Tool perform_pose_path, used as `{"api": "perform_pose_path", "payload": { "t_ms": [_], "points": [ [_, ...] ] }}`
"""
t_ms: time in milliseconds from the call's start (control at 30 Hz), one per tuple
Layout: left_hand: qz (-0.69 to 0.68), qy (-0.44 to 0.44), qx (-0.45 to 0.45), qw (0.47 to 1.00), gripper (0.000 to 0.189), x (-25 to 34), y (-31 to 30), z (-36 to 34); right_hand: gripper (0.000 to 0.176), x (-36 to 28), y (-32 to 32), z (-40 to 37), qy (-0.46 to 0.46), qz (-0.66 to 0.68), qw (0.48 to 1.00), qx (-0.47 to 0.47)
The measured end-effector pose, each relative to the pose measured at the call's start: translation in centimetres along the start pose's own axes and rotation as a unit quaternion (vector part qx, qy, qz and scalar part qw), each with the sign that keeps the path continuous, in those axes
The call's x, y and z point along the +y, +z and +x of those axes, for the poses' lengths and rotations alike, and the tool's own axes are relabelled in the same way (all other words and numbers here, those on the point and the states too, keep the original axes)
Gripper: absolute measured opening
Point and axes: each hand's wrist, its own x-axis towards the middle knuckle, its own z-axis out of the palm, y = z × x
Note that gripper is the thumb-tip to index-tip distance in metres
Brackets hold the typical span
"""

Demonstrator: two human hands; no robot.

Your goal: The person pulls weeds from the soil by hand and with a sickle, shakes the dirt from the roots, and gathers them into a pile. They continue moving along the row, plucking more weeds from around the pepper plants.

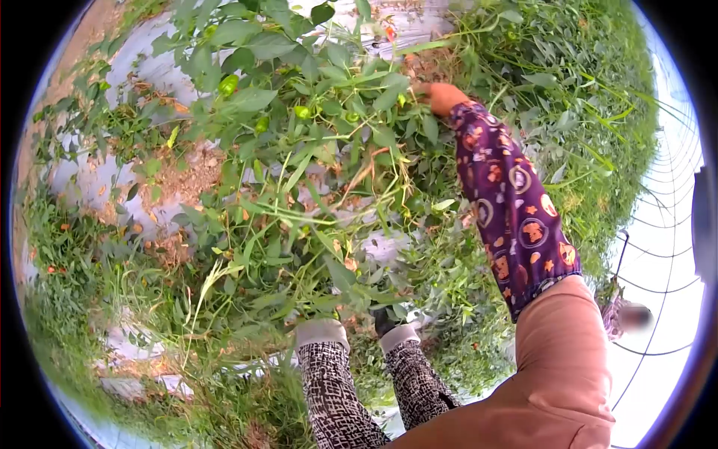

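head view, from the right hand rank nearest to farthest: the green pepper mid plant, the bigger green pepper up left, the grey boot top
From the right hand, upper right:
1. mid-plant green pepper, just left among leaves
2. bigger green pepper, farther left, upper plant
3. grey boot top, far below by the ground
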Motion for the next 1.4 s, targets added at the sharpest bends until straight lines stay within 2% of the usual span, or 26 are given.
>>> {"api": "perform_pose_path", "payload": {
  "t_ms": [67, 100, 133, 200, 233, 300, 367, 433, 533, 600, 633, 667, 700, 733, 767, 800, 867, 900, 933, 967, 1067, 1100, 1133, 1233, 1333, 1400],
  "points": [
    [-0.051, 0.02, -0.065, 0.996, 0.035, -0.9, 0.0, 0.3, 0.035, 3.1, -2.2, -0.4, 0.026, 0.117, 0.987, 0.105],
    [-0.052, 0.022, -0.071, 0.996, 0.035, -1.2, 0.3, 0.3, 0.029, 3.5, -2.7, -1.4, -0.015, 0.248, 0.944, 0.215],
    [-0.061, 0.028, -0.061, 0.996, 0.035, -1.4, 0.4, 0.0, 0.026, 3.7, -3.6, -1.7, -0.027, 0.137, 0.965, 0.22],
    [-0.079, 0.047, -0.057, 0.994, 0.035, -1.4, 1.6, -0.1, 0.026, -1.2, -5.6, -7.0, 0.106, 0.167, 0.943, 0.267],
    [-0.109, 0.044, -0.096, 0.988, 0.034, -1.6, 1.5, -0.2, 0.026, -1.6, -4.5, -9.0, 0.082, 0.155, 0.938, 0.298],
    [-0.168, 0.045, -0.156, 0.972, 0.034, -2.4, 1.4, 0.7, 0.021, -3.2, -4.1, -14.9, 0.079, 0.082, 0.952, 0.283],
    [-0.165, 0.043, -0.132, 0.977, 0.034, -3.1, 1.5, 2.6, 0.02, -5.8, -6.8, -22.5, 0.126, 0.042, 0.968, 0.213],
    [-0.149, 0.025, -0.076, 0.986, 0.034, -3.0, 1.6, 4.3, 0.02, -7.6, -8.7, -29.8, 0.1, 0.043, 0.967, 0.23],
    [-0.054, 0.108, -0.118, 0.986, 0.045, -2.4, 2.2, -2.3, 0.018, -12.7, -11.3, -39.0, 0.079, 0.06, 0.952, 0.289],
    [-0.213, 0.154, -0.097, 0.96, 0.029, -1.2, 6.2, -9.0, 0.011, -18.5, -12.0, -43.8, 0.029, 0.1, 0.935, 0.338],
    [-0.139, 0.174, -0.134, 0.966, 0.026, -2.6, 3.5, -5.2, 0.006, -22.2, -12.6, -46.0, 0.011, 0.111, 0.927, 0.359],
    [-0.166, 0.179, -0.123, 0.962, 0.028, -2.2, 4.7, -7.6, 0.003, -25.3, -12.5, -48.2, -0.016, 0.184, 0.925, 0.331],
    [-0.16, 0.208, -0.138, 0.955, 0.028, -2.0, 5.1, -9.3, 0.004, -28.6, -13.1, -50.7, -0.098, 0.101, 0.938, 0.318],
    [-0.152, 0.238, -0.151, 0.947, 0.028, -2.3, 5.1, -11.1, 0.007, -31.8, -13.2, -53.3, -0.139, 0.205, 0.919, 0.305],
    [-0.14, 0.234, -0.153, 0.95, 0.031, -2.4, 4.8, -12.0, 0.009, -35.0, -12.9, -55.8, -0.195, 0.197, 0.922, 0.271],
    [-0.127, 0.229, -0.154, 0.953, 0.034, -2.9, 4.3, -12.8, 0.008, -38.7, -12.8, -58.0, -0.201, 0.361, 0.882, 0.226],
    [-0.124, 0.25, -0.19, 0.941, 0.034, -4.7, 2.1, -11.6, 0.012, -45.4, -10.4, -60.8, -0.293, 0.411, 0.861, 0.068],
    [-0.125, 0.255, -0.196, 0.938, 0.033, -5.1, 1.4, -11.8, 0.021, -47.7, -9.4, -62.0, -0.381, 0.393, 0.836, 0.029],
    [-0.125, 0.26, -0.203, 0.936, 0.032, -5.4, 0.6, -12.6, 0.032, -50.1, -7.2, -63.3, -0.428, 0.403, 0.804, 0.09],
    [-0.127, 0.263, -0.212, 0.933, 0.031, -5.8, -0.4, -13.3, 0.036, -52.6, -4.6, -64.9, -0.455, 0.327, 0.812, 0.163],
    [-0.132, 0.272, -0.224, 0.927, 0.029, -7.2, -3.3, -14.7, 0.043, -54.0, -4.1, -68.6, -0.542, 0.303, 0.767, 0.158],
    [-0.135, 0.273, -0.227, 0.925, 0.028, -7.8, -4.3, -15.1, 0.042, -54.6, -3.4, -68.9, -0.588, 0.291, 0.752, 0.067],
    [-0.14, 0.276, -0.229, 0.923, 0.027, -8.4, -5.5, -15.2, 0.042, -54.9, -2.5, -69.7, -0.59, 0.293, 0.75, 0.067],
    [-0.162, 0.281, -0.243, 0.914, 0.024, -10.0, -9.9, -15.0, 0.03, -52.7, -3.0, -71.9, -0.645, 0.393, 0.651, 0.078],
    [-0.168, 0.274, -0.144, 0.936, 0.025, -11.8, -13.7, -14.7, 0.027, -49.5, -2.8, -70.6, -0.642, 0.434, 0.632, 0.022],
    [-0.17, 0.258, -0.085, 0.947, 0.025, -13.1, -16.5, -13.7, 0.021, -43.8, -2.1, -66.5, -0.528, 0.495, 0.689, 0.046]
  ]
}}
